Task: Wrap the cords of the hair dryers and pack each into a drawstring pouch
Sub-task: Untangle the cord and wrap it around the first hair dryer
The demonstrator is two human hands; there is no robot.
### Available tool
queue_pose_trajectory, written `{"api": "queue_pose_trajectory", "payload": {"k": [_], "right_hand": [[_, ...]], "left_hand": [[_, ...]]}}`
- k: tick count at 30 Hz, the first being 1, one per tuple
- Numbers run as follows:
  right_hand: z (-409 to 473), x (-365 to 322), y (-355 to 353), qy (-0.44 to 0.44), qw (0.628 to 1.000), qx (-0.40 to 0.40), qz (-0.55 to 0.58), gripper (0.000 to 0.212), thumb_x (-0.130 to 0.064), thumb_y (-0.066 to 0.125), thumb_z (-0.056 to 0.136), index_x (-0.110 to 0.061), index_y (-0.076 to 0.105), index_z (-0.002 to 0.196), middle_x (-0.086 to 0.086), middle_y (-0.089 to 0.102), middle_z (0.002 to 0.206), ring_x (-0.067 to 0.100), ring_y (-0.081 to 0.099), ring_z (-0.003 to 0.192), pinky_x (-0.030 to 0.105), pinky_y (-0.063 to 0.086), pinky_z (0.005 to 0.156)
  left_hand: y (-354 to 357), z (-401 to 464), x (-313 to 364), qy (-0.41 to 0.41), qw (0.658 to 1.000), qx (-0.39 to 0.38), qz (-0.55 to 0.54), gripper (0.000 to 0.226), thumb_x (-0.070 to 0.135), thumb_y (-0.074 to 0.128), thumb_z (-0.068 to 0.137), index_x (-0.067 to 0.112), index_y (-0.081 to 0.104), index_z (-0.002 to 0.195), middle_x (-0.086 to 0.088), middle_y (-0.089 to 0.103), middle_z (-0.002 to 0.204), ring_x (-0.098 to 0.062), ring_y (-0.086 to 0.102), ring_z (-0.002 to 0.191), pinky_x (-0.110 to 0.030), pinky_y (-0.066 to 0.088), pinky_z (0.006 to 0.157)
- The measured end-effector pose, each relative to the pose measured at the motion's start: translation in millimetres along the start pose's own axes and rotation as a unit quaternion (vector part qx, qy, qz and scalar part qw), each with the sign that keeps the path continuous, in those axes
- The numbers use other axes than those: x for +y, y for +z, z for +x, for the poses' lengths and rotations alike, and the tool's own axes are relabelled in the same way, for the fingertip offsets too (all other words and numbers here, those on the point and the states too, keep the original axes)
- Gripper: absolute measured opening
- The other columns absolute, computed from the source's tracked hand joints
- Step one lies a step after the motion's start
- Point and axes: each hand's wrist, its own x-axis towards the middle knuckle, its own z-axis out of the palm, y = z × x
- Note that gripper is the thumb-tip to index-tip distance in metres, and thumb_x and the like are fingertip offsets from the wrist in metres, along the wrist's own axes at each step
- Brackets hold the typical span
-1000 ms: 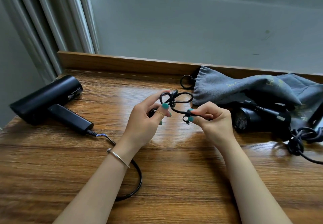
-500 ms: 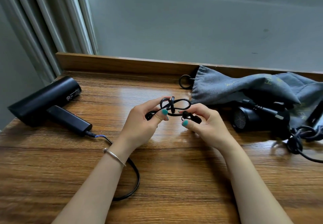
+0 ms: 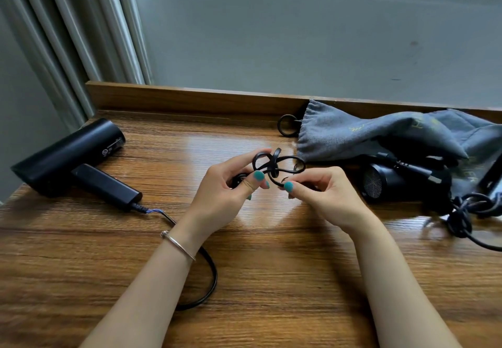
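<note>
Left side of the table [image 3: 81,279]: black hair dryer [image 3: 68,157] lies on its side, handle pointing toward the middle. Its cord [image 3: 210,279] leaves the handle end, runs under the left wrist, curves in a slack arc on the wood and rises toward the hands.

Centre: left hand [image 3: 228,184] pinches the cord loops [image 3: 274,164] between thumb and fingers, held above the table. Right hand [image 3: 323,192] pinches a thin strand just beside that bundle, thumb and forefinger closed on it. Cannot tell whether this strand is a tie or the cord's own end.

Judged step: securing the coiled end of the left dryer's cord. Most of the cord is not yet gathered; the arc on the table is loose. Next move likely calls for keeping the left pinch firm while the right hand passes the strand round the loops, then taking up the slack.

Right: grey pouch [image 3: 366,135] lies against the back ledge, a dark ring [image 3: 287,125] at its mouth. In front of it, a second hair dryer [image 3: 391,181], and a tangled cord [image 3: 467,211] at the far right.

In the way: the pouch mouth looks drawn in and will need opening, and fabric lies partly over the second dryer.
</note>
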Motion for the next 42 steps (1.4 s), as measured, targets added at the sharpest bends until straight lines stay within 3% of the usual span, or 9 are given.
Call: {"api": "queue_pose_trajectory", "payload": {"k": [6, 11, 19, 22, 28, 30, 34, 38, 42], "right_hand": [[7.7, 14.3, 5.2, -0.017, 0.976, 0.176, -0.126, 0.019, -0.018, 0.074, 0.084, -0.035, 0.069, 0.076, -0.020, 0.066, 0.066, -0.003, 0.057, 0.062, 0.015, 0.041, 0.062], [6.7, 8.5, 4.3, -0.034, 0.961, 0.274, 0.008, 0.015, -0.008, 0.071, 0.085, -0.024, 0.071, 0.084, -0.007, 0.071, 0.083, 0.002, 0.065, 0.077, 0.017, 0.051, 0.073], [5.7, 11.6, 6.5, -0.077, 0.977, 0.199, -0.007, 0.021, -0.006, 0.076, 0.079, -0.025, 0.072, 0.086, 0.003, 0.072, 0.087, 0.019, 0.067, 0.085, 0.036, 0.054, 0.081], [7.0, 14.9, 8.7, -0.093, 0.977, 0.171, -0.087, 0.020, -0.008, 0.079, 0.077, -0.025, 0.073, 0.086, -0.005, 0.069, 0.084, 0.015, 0.064, 0.082, 0.038, 0.052, 0.079], [8.5, 22.0, 4.9, -0.081, 0.954, 0.231, -0.171, 0.016, -0.015, 0.078, 0.078, -0.029, 0.072, 0.083, -0.019, 0.065, 0.079, 0.004, 0.062, 0.079, 0.041, 0.052, 0.081], [8.9, 22.3, 2.9, -0.052, 0.947, 0.282, -0.146, 0.015, -0.016, 0.077, 0.080, -0.030, 0.071, 0.085, -0.014, 0.068, 0.080, 0.003, 0.065, 0.080, 0.033, 0.054, 0.081], [9.5, 24.5, 2.0, 0.001, 0.937, 0.335, -0.099, 0.012, -0.020, 0.075, 0.083, -0.028, 0.074, 0.092, -0.013, 0.069, 0.082, 0.003, 0.065, 0.082, 0.030, 0.055, 0.082], [9.9, 28.9, 4.0, 0.024, 0.954, 0.269, -0.128, 0.016, -0.027, 0.074, 0.082, -0.042, 0.071, 0.085, -0.018, 0.070, 0.080, 0.005, 0.066, 0.083, 0.044, 0.052, 0.089], [12.7, 31.1, 5.1, 0.022, 0.959, 0.229, -0.164, 0.026, -0.023, 0.068, 0.086, -0.049, 0.066, 0.081, -0.017, 0.070, 0.083, 0.009, 0.066, 0.084, 0.049, 0.050, 0.090]], "left_hand": [[-4.1, 1.1, -3.1, -0.008, 0.999, -0.043, 0.020, 0.038, 0.029, 0.056, 0.091, 0.041, 0.052, 0.127, 0.010, 0.068, 0.074, -0.010, 0.048, 0.058, -0.020, 0.041, 0.055], [-13.1, 2.1, -13.3, -0.036, 0.992, -0.023, 0.123, 0.026, 0.021, 0.063, 0.093, 0.038, 0.063, 0.113, 0.018, 0.067, 0.070, 0.001, 0.059, 0.065, -0.016, 0.042, 0.060], [-13.4, 6.3, -23.9, -0.089, 0.972, 0.108, 0.187, 0.011, 0.034, 0.063, 0.094, 0.037, 0.070, 0.086, 0.019, 0.067, 0.068, -0.006, 0.060, 0.067, -0.035, 0.050, 0.064], [-11.0, 5.2, -19.5, -0.075, 0.979, 0.133, 0.138, 0.014, 0.034, 0.062, 0.094, 0.026, 0.072, 0.088, 0.023, 0.062, 0.058, -0.001, 0.049, 0.050, -0.027, 0.038, 0.052], [-12.1, 0.3, 0.6, 0.004, 0.998, 0.060, -0.016, 0.014, 0.035, 0.057, 0.088, 0.037, 0.071, 0.090, 0.000, 0.069, 0.077, -0.025, 0.053, 0.059, -0.038, 0.045, 0.056], [-13.0, 0.0, 1.2, -0.005, 0.999, 0.028, -0.017, 0.015, 0.035, 0.057, 0.087, 0.040, 0.071, 0.086, -0.003, 0.070, 0.081, -0.020, 0.053, 0.057, -0.034, 0.045, 0.055], [-16.8, 2.3, -9.0, -0.055, 0.989, -0.007, 0.139, 0.010, 0.034, 0.061, 0.093, 0.039, 0.068, 0.087, 0.021, 0.065, 0.066, 0.000, 0.050, 0.057, -0.020, 0.037, 0.055], [-16.9, 0.2, -10.5, -0.059, 0.925, 0.020, 0.376, 0.016, 0.040, 0.058, 0.094, 0.039, 0.069, 0.106, 0.023, 0.059, 0.077, -0.006, 0.053, 0.075, -0.020, 0.031, 0.056], [-15.1, -0.8, -7.9, -0.017, 0.914, 0.039, 0.404, 0.023, 0.039, 0.058, 0.094, 0.035, 0.069, 0.114, 0.016, 0.070, 0.096, -0.014, 0.063, 0.090, -0.018, 0.032, 0.057]]}}
